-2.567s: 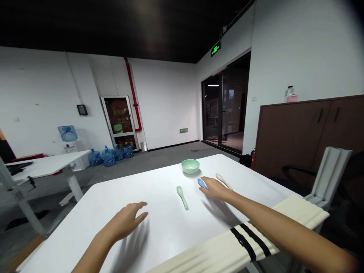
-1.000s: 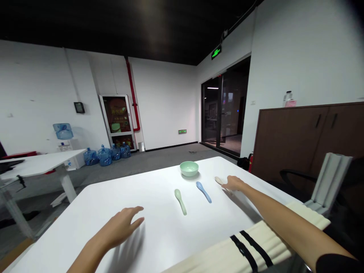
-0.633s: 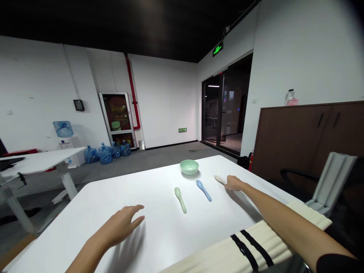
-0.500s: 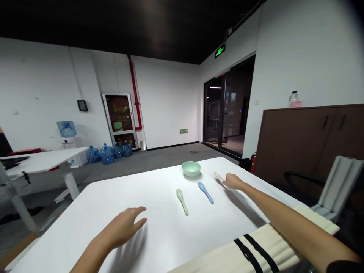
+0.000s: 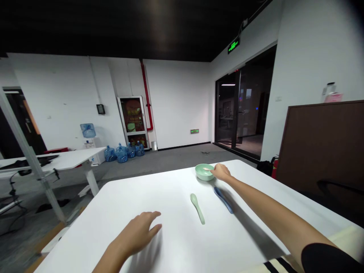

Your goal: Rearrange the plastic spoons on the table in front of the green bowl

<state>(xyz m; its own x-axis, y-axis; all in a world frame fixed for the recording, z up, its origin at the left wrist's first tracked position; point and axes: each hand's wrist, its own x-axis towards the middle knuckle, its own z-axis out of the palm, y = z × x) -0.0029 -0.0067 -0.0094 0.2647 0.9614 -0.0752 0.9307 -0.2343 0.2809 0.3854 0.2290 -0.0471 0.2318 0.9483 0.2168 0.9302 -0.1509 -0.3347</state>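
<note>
My right hand (image 5: 222, 172) is closed on the handle of a pale spoon (image 5: 206, 169), whose head is over or inside the light green bowl (image 5: 201, 176) near the table's far edge. Whether the spoon touches the bowl I cannot tell. In the shadow of my right arm lies a blue spoon (image 5: 223, 200), flat on the table. To its left rests a green spoon (image 5: 197, 207), handle toward me. My left hand (image 5: 142, 230) hovers low over the white table (image 5: 173, 197), left of the green spoon, with thumb and fingers apart and nothing in it.
Cream cloth with black stripes (image 5: 280, 265) lies at the near right edge. A brown cabinet (image 5: 321, 144) stands beyond the table on the right. Another white desk (image 5: 71, 157) is at the left, with blue water jugs (image 5: 121, 153) on the floor behind it.
My right hand has carried the pale spoon leftward from beside the bowl to the bowl. The camera view has turned a little to the left. My left hand keeps its open shape.
</note>
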